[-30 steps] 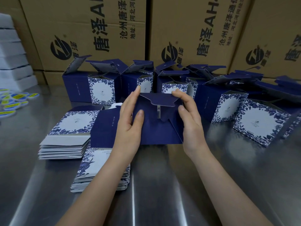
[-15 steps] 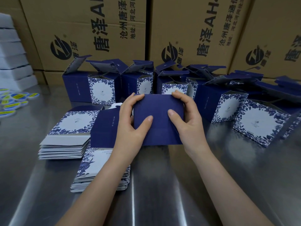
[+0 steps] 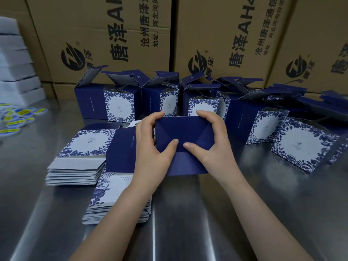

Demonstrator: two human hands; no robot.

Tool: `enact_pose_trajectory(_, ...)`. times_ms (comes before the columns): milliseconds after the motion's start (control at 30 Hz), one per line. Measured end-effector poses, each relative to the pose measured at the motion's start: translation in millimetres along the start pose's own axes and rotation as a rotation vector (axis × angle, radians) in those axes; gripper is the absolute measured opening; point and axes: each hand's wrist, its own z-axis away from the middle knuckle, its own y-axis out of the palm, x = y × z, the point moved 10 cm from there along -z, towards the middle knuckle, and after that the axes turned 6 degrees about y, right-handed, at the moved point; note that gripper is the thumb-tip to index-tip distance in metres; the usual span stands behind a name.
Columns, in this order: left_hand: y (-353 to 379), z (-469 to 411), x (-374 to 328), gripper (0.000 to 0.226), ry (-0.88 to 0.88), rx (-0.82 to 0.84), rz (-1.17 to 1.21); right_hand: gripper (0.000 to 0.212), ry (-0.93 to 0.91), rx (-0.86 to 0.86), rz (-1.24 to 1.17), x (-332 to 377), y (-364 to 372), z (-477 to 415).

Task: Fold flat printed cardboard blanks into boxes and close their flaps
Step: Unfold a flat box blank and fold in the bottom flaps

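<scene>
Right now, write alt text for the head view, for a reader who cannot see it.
A left hand and right hand grip a dark blue box on a steel table, thumbs pressing its folded flaps. Flat blanks lie stacked to the left; folded boxes with open lids stand behind.

Soft, dim overhead light is falling evenly across the steel tabletop (image 3: 282, 194), which is throwing back pale streaks of glare and smeared reflections. The wide lens is bowing the brown cartons (image 3: 113, 34) near the edges, and the corners are blurring slightly.
</scene>
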Motion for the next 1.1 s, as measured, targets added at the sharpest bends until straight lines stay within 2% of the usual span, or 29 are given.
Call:
enact_pose_trajectory(133,-1.8,-0.2,4.0,0.060,0.012,-0.025,-0.024,0.070,-0.074,-0.057,0.052,3.0,-0.1,0.9)
enact_pose_trajectory(433,-2.6,-0.3,1.5,0.067,0.072,-0.046,-0.113,0.069,-0.088,-0.101,0.088,3.0,-1.7,1.8)
enact_pose_trajectory(767,1.9,-0.7,4.2,0.068,0.034,0.016,-0.014,0.074,-0.012,-0.026,0.029,-1.0,0.7,1.0)
enact_pose_trajectory(1100,10.6,1.6,5.0,0.078,-0.035,0.114,0.069,0.056,0.106,0.001,-0.069,-6.0,-1.4,2.4)
